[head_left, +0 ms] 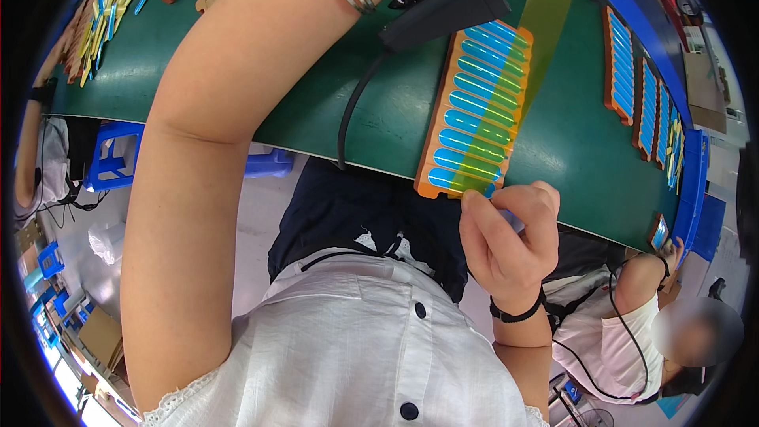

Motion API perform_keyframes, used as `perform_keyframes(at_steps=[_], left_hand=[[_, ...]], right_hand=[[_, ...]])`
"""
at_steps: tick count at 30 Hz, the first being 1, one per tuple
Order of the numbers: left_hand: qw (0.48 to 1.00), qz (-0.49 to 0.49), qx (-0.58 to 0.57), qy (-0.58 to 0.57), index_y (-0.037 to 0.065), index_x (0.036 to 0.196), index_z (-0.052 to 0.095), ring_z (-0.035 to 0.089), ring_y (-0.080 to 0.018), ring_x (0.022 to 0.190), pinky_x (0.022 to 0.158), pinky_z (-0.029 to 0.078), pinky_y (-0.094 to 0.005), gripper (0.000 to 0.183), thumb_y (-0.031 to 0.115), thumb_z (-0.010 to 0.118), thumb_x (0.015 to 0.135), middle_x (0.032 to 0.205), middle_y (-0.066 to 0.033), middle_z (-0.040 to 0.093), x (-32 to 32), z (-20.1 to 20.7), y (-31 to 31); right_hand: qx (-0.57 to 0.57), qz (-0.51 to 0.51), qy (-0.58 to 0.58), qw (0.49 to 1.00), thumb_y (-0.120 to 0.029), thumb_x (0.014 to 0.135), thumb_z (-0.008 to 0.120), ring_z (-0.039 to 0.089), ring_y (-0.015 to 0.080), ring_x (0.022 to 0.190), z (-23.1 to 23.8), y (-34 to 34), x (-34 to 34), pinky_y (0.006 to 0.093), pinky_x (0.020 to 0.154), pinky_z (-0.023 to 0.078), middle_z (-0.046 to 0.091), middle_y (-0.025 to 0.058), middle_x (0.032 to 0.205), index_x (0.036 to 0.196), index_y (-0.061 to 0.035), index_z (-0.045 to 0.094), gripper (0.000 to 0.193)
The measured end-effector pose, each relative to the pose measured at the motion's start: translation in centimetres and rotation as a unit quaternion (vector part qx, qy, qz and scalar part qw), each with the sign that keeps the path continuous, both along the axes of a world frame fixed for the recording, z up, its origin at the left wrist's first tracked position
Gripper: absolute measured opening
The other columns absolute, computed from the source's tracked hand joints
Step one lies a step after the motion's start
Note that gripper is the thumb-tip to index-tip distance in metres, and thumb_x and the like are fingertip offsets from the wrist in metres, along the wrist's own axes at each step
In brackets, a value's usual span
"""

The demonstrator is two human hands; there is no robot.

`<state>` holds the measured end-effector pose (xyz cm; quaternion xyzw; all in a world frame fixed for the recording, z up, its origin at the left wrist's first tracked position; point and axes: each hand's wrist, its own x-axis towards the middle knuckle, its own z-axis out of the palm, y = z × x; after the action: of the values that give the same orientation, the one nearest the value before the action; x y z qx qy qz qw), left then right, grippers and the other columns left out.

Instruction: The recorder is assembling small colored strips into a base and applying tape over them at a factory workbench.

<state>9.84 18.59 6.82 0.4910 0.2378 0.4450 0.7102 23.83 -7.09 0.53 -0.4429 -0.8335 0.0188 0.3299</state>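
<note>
My right hand (514, 241) pinches the near end of a clear yellow film strip (545, 39) between thumb and forefinger. The strip runs away from me along the right side of an orange-brown grooved tray (431, 166) and on past the far edge of the picture. In the tray lies a row of several blue rounded strips (474, 97), their right ends showing through the film. My left arm (198, 111) reaches far forward, bracelets at its wrist; the left hand is beyond the upper edge. A black wrist-worn device (451, 4) hangs beside that wrist.
On the green table (379, 119), a pile of yellow and blue strips (111, 8) lies far left near other trays. More filled trays (619, 67) stand at the right by a blue rail (689, 198). Co-workers sit on both sides; a blue stool (115, 154) stands left.
</note>
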Motion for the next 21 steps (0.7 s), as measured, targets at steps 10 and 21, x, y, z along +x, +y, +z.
perform_keyframes(at_steps=[10,21], left_hand=[[0.999,-0.003,0.032,-0.038,0.003,0.102,0.066,0.056,-0.0122,0.064,0.060,0.054,-0.0266,0.010,0.009,0.059,0.098,0.080,-0.0032,0.060,-0.9,-0.3,-1.0],[0.999,-0.019,0.006,-0.035,0.003,0.100,0.066,0.057,-0.0127,0.064,0.059,0.053,-0.0270,0.009,0.008,0.060,0.096,0.080,-0.0038,0.061,-0.7,-0.4,-0.3]], right_hand=[[-0.008,0.018,0.001,1.000,0.001,0.062,0.078,0.059,0.0206,0.073,0.3,0.3,-0.1,0.0373,0.071,0.042,0.059,0.0052,0.086,0.089,-0.0026,0.073,0.028],[-0.036,0.043,-0.036,0.998,0.001,0.064,0.077,0.060,0.0207,0.073,1.9,1.2,0.0,0.0371,0.072,0.041,0.062,0.0049,0.088,0.088,-0.0015,0.071,0.025]])
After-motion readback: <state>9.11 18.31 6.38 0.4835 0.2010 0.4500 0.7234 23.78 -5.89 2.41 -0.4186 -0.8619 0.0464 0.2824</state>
